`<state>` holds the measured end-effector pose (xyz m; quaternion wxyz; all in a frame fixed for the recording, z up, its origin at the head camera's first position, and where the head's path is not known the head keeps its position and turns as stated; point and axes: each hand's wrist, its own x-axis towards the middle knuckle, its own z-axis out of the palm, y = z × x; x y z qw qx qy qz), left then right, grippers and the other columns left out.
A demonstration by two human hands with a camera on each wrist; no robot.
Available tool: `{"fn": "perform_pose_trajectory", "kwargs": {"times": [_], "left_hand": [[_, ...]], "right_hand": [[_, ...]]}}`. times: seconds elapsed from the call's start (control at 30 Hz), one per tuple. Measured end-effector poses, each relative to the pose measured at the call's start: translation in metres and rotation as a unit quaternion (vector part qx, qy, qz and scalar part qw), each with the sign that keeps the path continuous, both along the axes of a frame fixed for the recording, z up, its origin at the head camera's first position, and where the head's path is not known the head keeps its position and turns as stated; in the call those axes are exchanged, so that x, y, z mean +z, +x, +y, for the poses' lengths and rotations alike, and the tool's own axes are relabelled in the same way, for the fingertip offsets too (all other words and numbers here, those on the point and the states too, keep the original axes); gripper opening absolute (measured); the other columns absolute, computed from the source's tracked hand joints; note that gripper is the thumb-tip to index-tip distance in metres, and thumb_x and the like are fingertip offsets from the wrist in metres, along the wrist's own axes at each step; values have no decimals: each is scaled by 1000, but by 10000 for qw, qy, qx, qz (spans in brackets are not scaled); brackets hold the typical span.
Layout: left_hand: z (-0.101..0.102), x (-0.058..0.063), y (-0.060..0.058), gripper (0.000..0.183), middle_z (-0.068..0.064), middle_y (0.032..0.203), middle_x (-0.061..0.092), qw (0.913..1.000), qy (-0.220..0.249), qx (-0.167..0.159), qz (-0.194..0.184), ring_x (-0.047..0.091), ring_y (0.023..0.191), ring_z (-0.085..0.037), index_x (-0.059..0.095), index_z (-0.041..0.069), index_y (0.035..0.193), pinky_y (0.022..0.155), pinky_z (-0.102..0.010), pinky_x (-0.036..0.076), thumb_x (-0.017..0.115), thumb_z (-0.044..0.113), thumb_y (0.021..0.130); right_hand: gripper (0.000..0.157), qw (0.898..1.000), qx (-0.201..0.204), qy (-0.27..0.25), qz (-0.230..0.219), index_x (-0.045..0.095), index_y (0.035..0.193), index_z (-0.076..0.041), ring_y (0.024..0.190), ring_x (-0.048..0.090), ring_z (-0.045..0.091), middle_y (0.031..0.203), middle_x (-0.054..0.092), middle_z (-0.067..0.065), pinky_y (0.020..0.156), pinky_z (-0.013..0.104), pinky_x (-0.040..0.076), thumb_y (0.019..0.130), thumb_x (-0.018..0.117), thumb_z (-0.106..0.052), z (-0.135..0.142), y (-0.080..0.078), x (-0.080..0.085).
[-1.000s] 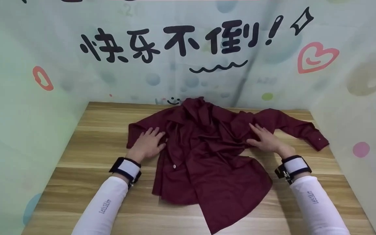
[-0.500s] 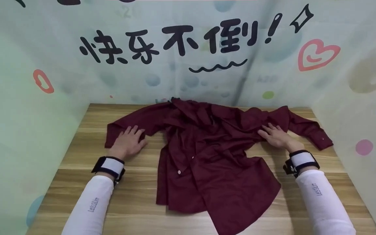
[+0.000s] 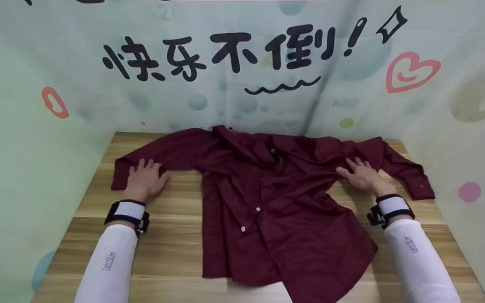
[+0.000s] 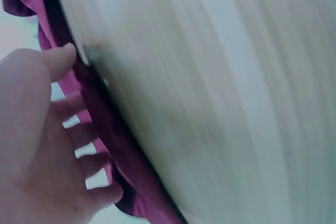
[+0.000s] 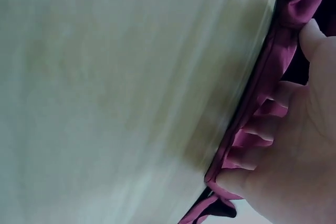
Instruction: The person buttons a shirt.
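Note:
A dark red button-up shirt (image 3: 310,235) lies spread and wrinkled on the wooden table, collar at the far edge, hem toward me. Its left-side sleeve (image 3: 175,147) stretches out to the left, and my left hand (image 3: 145,180) rests palm-down on it near the cuff with fingers spread. My right hand (image 3: 364,176) lies flat on the other sleeve (image 3: 406,168), close to the shirt's side. In the left wrist view, straight spread fingers (image 4: 86,135) touch the cloth. The right wrist view has the fingers (image 5: 257,127) extended against the fabric. White buttons (image 3: 258,209) show down the front.
The wood-grain table (image 3: 162,261) is bounded by a printed fabric backdrop (image 3: 175,105) behind and at both sides. The shirt's collar reaches right up to the backdrop, and its right cuff (image 3: 422,189) lies by the table's right edge.
My left hand has slid left, drawing out the left sleeve. My right hand has shifted slightly right. The shirt has spread wider and flatter, and its lower part has come nearer to me.

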<state>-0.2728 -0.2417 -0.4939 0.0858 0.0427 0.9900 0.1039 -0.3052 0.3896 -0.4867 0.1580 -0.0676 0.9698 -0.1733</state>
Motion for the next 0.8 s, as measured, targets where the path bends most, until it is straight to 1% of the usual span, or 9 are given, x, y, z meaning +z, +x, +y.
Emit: {"fn": "perform_pose_trajectory", "kwargs": {"times": [0.1, 0.17, 0.27, 0.33, 0.4, 0.5, 0.57, 0.63, 0.8], "left_hand": [[23, -2, 3, 62, -35, 160, 23, 9993, -7, -137, 358, 12, 150, -52, 36, -8, 153, 119, -66, 13, 38, 36, 109], [44, -2, 8, 59, -33, 160, 26, 9964, 60, -340, 780, 15, 150, -50, 39, -7, 152, 120, -64, 15, 39, 34, 109], [84, 0, 19, 54, -31, 157, 35, 9859, 286, -822, 1429, 25, 149, -48, 47, -7, 147, 119, -61, 21, 44, 32, 109], [109, 2, 28, 52, -31, 153, 41, 9769, 498, -1286, 1633, 32, 145, -49, 52, -7, 143, 118, -60, 26, 49, 31, 108], [131, 2, 40, 54, -32, 152, 42, 9711, 661, -1828, 1382, 35, 143, -51, 53, -7, 143, 117, -59, 28, 53, 32, 106], [154, 1, 56, 64, -32, 156, 35, 9676, 639, -2404, 423, 31, 144, -52, 46, -4, 150, 118, -57, 28, 56, 40, 104], [161, 0, 62, 71, -30, 159, 31, 9667, 484, -2510, -120, 26, 147, -51, 41, 0, 154, 119, -57, 27, 58, 46, 102], [160, 1, 63, 75, -28, 162, 28, 9681, 320, -2459, -371, 23, 148, -51, 40, 3, 156, 119, -57, 27, 61, 48, 100], [141, 7, 46, 75, -25, 164, 23, 9703, 234, -2326, -629, 18, 150, -50, 37, 4, 157, 120, -59, 23, 62, 46, 100]], "right_hand": [[85, 9980, 312, -145, 532, 21, 159, 6, 146, 1, 62, 161, 7, 39, 114, 73, 7, 106, 40, -57, -10, 12, 2], [81, 9925, 660, -312, 977, 26, 159, 4, 148, 4, 58, 163, 10, 36, 115, 72, 9, 105, 50, -51, -22, 23, 6], [80, 9768, 1372, -566, 1545, 32, 158, 0, 150, 10, 54, 163, 18, 32, 116, 71, 13, 100, 63, -45, -45, 44, 11], [82, 9643, 1900, -647, 1730, 37, 157, -1, 149, 15, 53, 162, 23, 31, 116, 70, 16, 95, 70, -44, -61, 57, 12], [85, 9559, 2332, -599, 1682, 39, 156, -2, 148, 19, 54, 161, 26, 31, 114, 72, 18, 92, 74, -45, -76, 68, 13], [89, 9542, 2677, -361, 1283, 39, 156, -2, 147, 21, 56, 160, 27, 32, 114, 72, 20, 89, 75, -47, -94, 79, 11], [91, 9588, 2677, -49, 951, 36, 157, -2, 146, 21, 56, 160, 26, 33, 113, 71, 22, 89, 74, -50, -102, 81, 7], [91, 9632, 2583, 235, 701, 34, 158, -2, 146, 21, 56, 160, 25, 34, 114, 70, 24, 91, 71, -52, -109, 81, 2], [89, 9748, 2071, 778, 274, 30, 160, -4, 146, 19, 59, 160, 21, 37, 115, 68, 24, 96, 61, -58, -130, 73, -2]]}}
